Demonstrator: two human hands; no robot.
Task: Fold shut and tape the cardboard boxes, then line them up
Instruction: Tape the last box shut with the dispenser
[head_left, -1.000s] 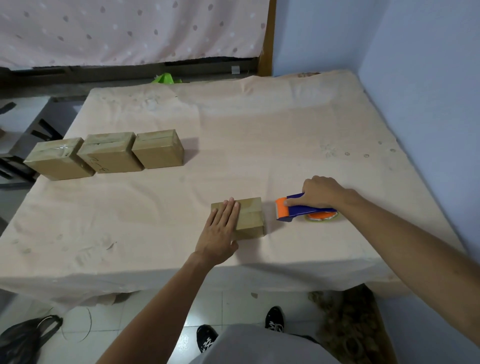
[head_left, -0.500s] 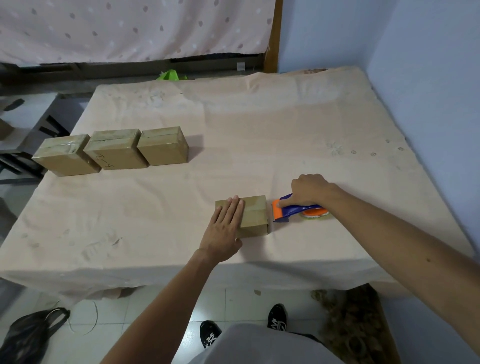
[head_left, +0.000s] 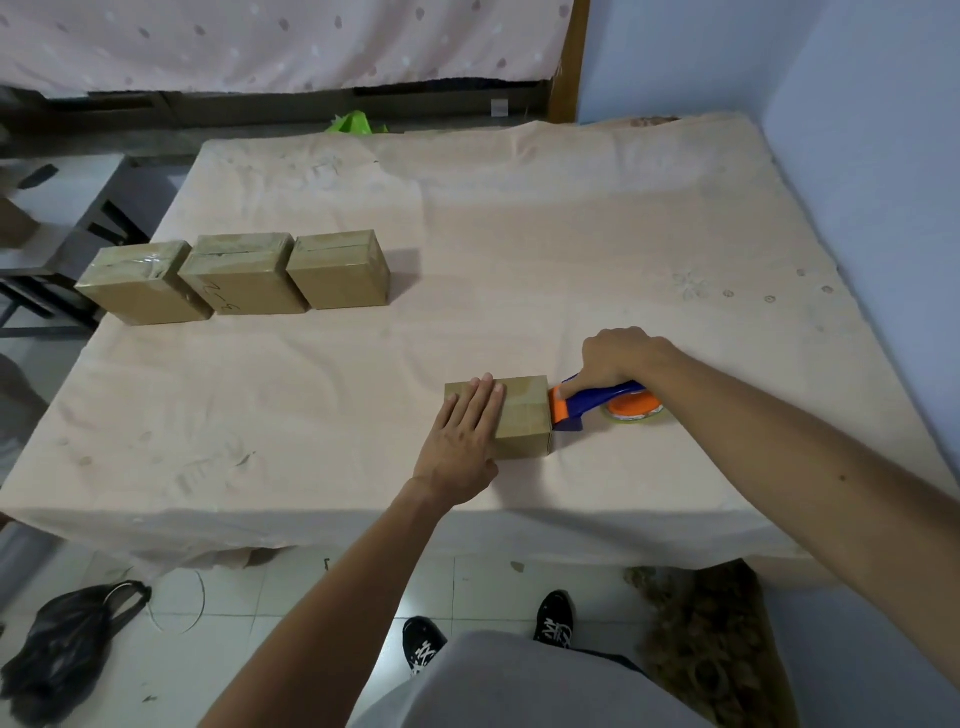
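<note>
Floor at 7 o'clock: black plastic bag (head_left: 57, 654), slumped, no print legible. Table at 10 o'clock: three closed cardboard boxes in a row, side by side. Left box (head_left: 137, 283) has glossy clear tape across its top. Middle box (head_left: 241, 275) has tape along the top seam and marker handwriting on the near face, roughly "2-5", not sure of it. Right box (head_left: 337, 270) is taped on top, no writing visible. Beige tablecloth (head_left: 519, 234) covers the whole table, faint stains, a few small marks at 2 o'clock. Green object (head_left: 356, 123) just past the far edge at 12 o'clock, can't tell what it is. Fourth box (head_left: 524, 415) sits near the front edge at 6 o'clock, well apart from the row, flaps closed, glossy strip on top looks like tape. Left hand (head_left: 462, 436) lies flat on it, palm down, fingers straight and together pointing to 12, pressing the left half of the top, gripping nothing; forearm comes in from 7. Tape dispenser (head_left: 587, 402), blue body, orange front, is butted against the box's right face at 3 o'clock; no brand readable. Its tape roll (head_left: 634, 408), orange core, lies low on the cloth behind. Right hand (head_left: 618, 356) is clenched round the dispenser handle from above, knuckles up; forearm enters from 4. Floor at 6 o'clock: black shoes (head_left: 423, 644), white print illegible.
</note>
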